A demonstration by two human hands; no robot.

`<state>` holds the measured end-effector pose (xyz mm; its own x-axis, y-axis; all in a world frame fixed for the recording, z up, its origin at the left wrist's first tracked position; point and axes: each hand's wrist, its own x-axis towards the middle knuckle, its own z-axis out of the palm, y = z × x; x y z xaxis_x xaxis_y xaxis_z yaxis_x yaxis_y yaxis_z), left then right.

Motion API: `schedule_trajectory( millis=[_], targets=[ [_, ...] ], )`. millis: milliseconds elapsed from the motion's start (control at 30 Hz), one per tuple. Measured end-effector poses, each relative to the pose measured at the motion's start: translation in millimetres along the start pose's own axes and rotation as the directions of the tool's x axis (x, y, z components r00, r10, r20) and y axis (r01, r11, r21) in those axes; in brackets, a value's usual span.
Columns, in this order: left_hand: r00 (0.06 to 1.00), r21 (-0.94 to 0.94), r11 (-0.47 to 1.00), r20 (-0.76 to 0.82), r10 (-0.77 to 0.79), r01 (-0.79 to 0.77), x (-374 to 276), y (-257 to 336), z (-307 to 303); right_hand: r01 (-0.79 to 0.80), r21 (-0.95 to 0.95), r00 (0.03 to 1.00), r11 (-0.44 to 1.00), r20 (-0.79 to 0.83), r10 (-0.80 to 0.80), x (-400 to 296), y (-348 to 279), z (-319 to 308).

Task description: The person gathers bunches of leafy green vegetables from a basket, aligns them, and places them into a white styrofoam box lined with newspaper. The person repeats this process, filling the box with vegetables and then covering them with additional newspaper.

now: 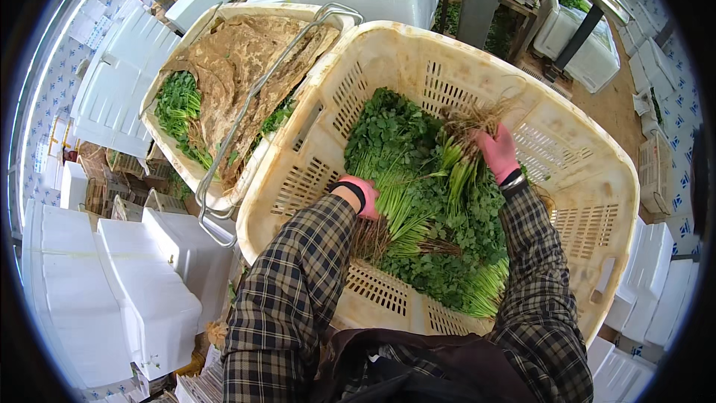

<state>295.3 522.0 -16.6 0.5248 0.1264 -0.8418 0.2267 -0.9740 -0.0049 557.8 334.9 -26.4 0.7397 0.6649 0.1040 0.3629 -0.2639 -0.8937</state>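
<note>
Both hands wear pink gloves inside a large off-white slotted plastic basket. My right hand grips a bunch of leafy green herbs close to its brown roots, at the basket's far right; the roots point up and the stems hang down. Near the basket's left side, my left hand lies at the root end of other leafy herbs. Its fingers are mostly hidden, so its hold cannot be told. More bunches with green stems and brown roots are heaped beneath and between the hands.
To the left stands a smaller crate of greens, partly covered by a stained brown cloth, with a bent metal handle across it. White foam boxes stand at the lower left. A grey metal post rises beyond the basket.
</note>
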Motion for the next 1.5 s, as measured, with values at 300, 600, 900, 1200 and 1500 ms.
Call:
schedule_trajectory(
  millis=[300, 600, 900, 1200, 1500],
  targets=[
    [0.999, 0.025, 1.000, 0.031, -0.010, 0.009, 4, -3, 2, 0.014, 0.401, 0.984, 0.916, -0.166, 0.057, -24, 26, -35],
    [0.832, -0.499, 0.831, -0.548, -0.085, -0.245, 5, 51, -35, -0.003, 0.597, 0.996, 0.802, -0.070, 0.055, -25, -14, -66],
    [0.972, -0.753, -0.624, -0.083, -0.221, -0.206, 154, 59, -44, 0.205, 0.466, 0.977, 0.861, -0.145, -0.154, -55, -1, -68],
    [0.607, -0.536, -0.347, -0.445, -0.659, -0.770, 167, 86, -87, 0.056, 0.449, 0.998, 0.892, -0.052, -0.036, -58, 1, -80],
    [0.473, -0.453, -0.149, -0.784, -0.402, -0.879, 130, 136, -114, 0.156, 0.238, 0.979, 0.959, -0.163, -0.119, -63, -31, -62]
  ],
)
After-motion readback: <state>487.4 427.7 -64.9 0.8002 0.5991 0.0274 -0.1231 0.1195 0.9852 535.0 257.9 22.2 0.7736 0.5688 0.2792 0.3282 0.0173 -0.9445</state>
